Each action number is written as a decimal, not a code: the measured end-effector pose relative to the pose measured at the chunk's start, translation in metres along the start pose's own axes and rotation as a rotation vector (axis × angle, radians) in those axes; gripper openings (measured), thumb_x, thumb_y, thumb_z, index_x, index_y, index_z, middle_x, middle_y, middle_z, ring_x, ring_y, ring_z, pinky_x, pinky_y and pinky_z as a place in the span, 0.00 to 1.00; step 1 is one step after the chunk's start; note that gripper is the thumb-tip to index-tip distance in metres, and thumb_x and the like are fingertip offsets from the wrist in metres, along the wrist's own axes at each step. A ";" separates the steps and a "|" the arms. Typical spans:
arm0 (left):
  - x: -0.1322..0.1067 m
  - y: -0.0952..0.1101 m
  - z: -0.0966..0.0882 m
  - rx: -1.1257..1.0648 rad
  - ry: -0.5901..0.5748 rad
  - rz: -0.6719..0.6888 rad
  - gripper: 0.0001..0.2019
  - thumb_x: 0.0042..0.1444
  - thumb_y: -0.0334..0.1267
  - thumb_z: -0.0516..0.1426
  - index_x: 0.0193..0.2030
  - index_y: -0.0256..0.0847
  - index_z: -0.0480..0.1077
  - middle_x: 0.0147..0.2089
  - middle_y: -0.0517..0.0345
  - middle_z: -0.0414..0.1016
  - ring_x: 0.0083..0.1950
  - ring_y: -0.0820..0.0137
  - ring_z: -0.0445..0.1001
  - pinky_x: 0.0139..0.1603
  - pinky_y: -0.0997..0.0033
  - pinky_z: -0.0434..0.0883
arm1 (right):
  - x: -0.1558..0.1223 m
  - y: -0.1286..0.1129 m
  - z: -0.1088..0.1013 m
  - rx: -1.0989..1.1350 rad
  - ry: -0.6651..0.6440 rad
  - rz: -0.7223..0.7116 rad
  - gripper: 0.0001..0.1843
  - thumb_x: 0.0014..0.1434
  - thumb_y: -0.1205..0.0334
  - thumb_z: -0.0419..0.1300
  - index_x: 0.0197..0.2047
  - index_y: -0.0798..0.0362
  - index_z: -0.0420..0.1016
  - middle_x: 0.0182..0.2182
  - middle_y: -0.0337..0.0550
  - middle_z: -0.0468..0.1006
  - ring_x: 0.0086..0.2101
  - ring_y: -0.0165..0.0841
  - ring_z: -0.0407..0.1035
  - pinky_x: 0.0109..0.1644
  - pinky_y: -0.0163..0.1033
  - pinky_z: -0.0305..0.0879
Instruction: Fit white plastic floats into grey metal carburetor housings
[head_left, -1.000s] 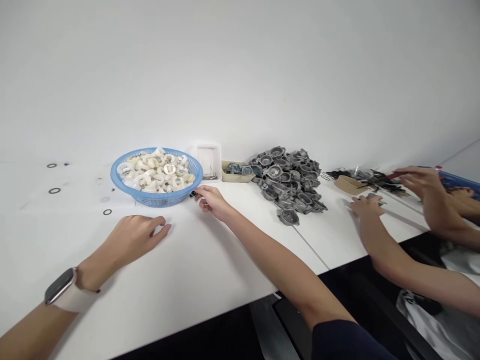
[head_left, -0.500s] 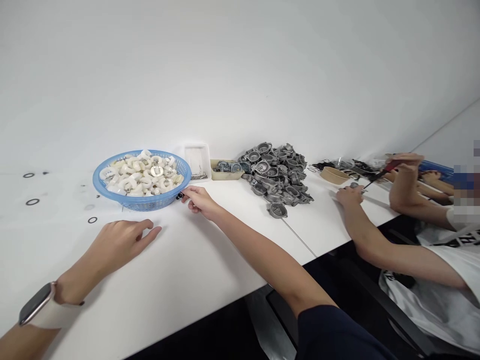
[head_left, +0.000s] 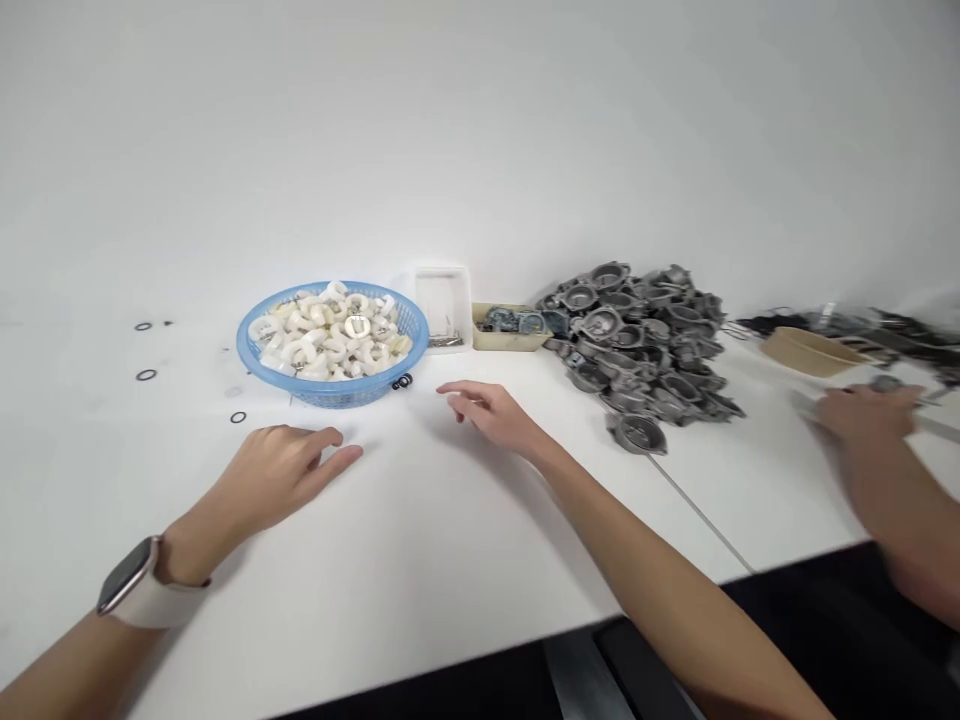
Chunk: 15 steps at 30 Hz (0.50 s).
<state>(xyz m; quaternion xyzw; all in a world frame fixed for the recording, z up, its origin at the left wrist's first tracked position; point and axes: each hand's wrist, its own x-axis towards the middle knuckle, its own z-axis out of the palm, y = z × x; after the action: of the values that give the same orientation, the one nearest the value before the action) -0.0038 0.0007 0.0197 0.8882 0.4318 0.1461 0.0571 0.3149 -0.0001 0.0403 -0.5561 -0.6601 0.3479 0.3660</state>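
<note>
My left hand (head_left: 281, 472) lies on the white table (head_left: 390, 560), thumb and forefinger apart, holding nothing. Its wrist wears a watch (head_left: 131, 575) with a pale strap. Over the table to the right, my right hand (head_left: 491, 412) has its fingers apart and nothing in them. Between that hand and a blue plastic basket (head_left: 341, 397) sit a few small black rings (head_left: 403, 381), close against the basket's rim. White curved plastic parts with metal bits (head_left: 322, 335) fill the basket.
A white tray (head_left: 442, 295) with small metal pins and a beige tray (head_left: 510, 340) of grey parts stand by the wall. Grey metal housings (head_left: 637, 340) form a pile. Flat black rings (head_left: 238, 417) lie left. A co-worker's hand (head_left: 870, 410) is near a tan bowl (head_left: 810, 352).
My right hand has drawn back from the small black rings beside the basket, and they stay there. The view has turned, shifting everything rightward. My left hand keeps its pose.
</note>
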 end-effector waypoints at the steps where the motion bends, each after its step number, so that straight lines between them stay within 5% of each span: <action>1: 0.000 0.001 0.000 0.011 0.007 0.020 0.31 0.71 0.60 0.37 0.35 0.42 0.72 0.21 0.61 0.70 0.24 0.69 0.67 0.28 0.70 0.52 | -0.004 0.000 0.000 -0.059 0.001 -0.027 0.18 0.64 0.49 0.59 0.47 0.50 0.83 0.29 0.40 0.75 0.28 0.30 0.65 0.31 0.35 0.59; 5: 0.002 0.006 0.003 0.022 0.036 0.124 0.28 0.73 0.55 0.40 0.39 0.41 0.74 0.24 0.60 0.72 0.26 0.67 0.72 0.30 0.68 0.57 | -0.014 -0.004 0.010 -0.149 -0.011 -0.052 0.28 0.71 0.43 0.47 0.41 0.51 0.85 0.28 0.44 0.75 0.29 0.33 0.68 0.34 0.38 0.62; 9: 0.002 0.011 0.008 0.008 0.046 0.191 0.24 0.73 0.53 0.43 0.43 0.41 0.74 0.24 0.61 0.73 0.25 0.66 0.72 0.31 0.66 0.63 | -0.021 -0.006 0.025 -0.314 -0.153 -0.252 0.19 0.71 0.52 0.51 0.55 0.44 0.80 0.38 0.43 0.80 0.33 0.33 0.71 0.38 0.38 0.65; 12: 0.001 0.010 0.009 0.006 0.070 0.197 0.21 0.72 0.52 0.45 0.46 0.41 0.74 0.25 0.61 0.74 0.25 0.66 0.73 0.31 0.65 0.65 | -0.024 -0.006 0.027 -0.370 -0.211 -0.305 0.22 0.74 0.53 0.45 0.52 0.42 0.81 0.36 0.42 0.79 0.34 0.33 0.73 0.39 0.37 0.64; 15: 0.002 0.008 0.007 -0.015 0.115 0.210 0.19 0.72 0.50 0.46 0.51 0.41 0.72 0.26 0.61 0.76 0.26 0.66 0.74 0.30 0.66 0.67 | -0.022 -0.005 0.023 -0.344 -0.142 -0.276 0.18 0.71 0.51 0.51 0.49 0.44 0.82 0.37 0.43 0.80 0.33 0.33 0.72 0.38 0.38 0.65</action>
<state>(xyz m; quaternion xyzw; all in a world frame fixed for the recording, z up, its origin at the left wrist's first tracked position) 0.0054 -0.0029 0.0149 0.9182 0.3381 0.2052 0.0231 0.2953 -0.0240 0.0309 -0.4887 -0.8037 0.2151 0.2627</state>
